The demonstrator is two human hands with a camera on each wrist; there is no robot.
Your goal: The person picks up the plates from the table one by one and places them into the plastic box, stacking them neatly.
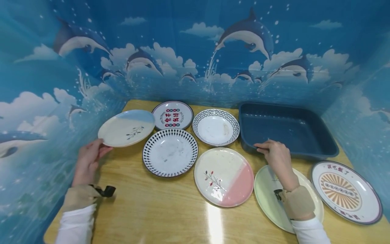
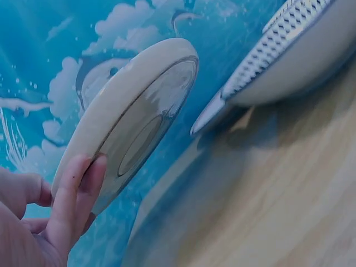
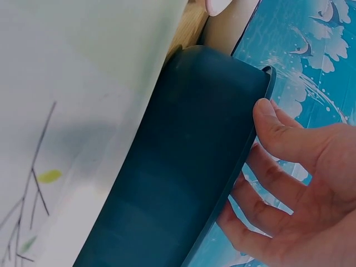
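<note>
My left hand (image 1: 88,159) pinches the near-left edge of a round cream plate (image 1: 128,130) with a blue band and a leaf sprig. That plate is raised off the table and tilted; its glossy underside (image 2: 142,136) shows in the left wrist view, thumb on one face and fingers on the other. My right hand (image 1: 276,157) holds the near rim of a dark blue rectangular basin (image 1: 286,128), thumb and fingers on either side of the rim in the right wrist view. Beneath the right forearm lies a pale green plate (image 1: 269,196), partly hidden by it.
Left of the basin are a wavy-rimmed dish (image 1: 215,127), a plate with red characters (image 1: 172,115) and a diamond-rimmed dish (image 1: 170,152). A cream-and-pink plate (image 1: 223,176) lies mid-table; an oval plate (image 1: 345,191) lies right. Dolphin-printed cloth (image 1: 195,51) surrounds the wooden table (image 1: 152,210).
</note>
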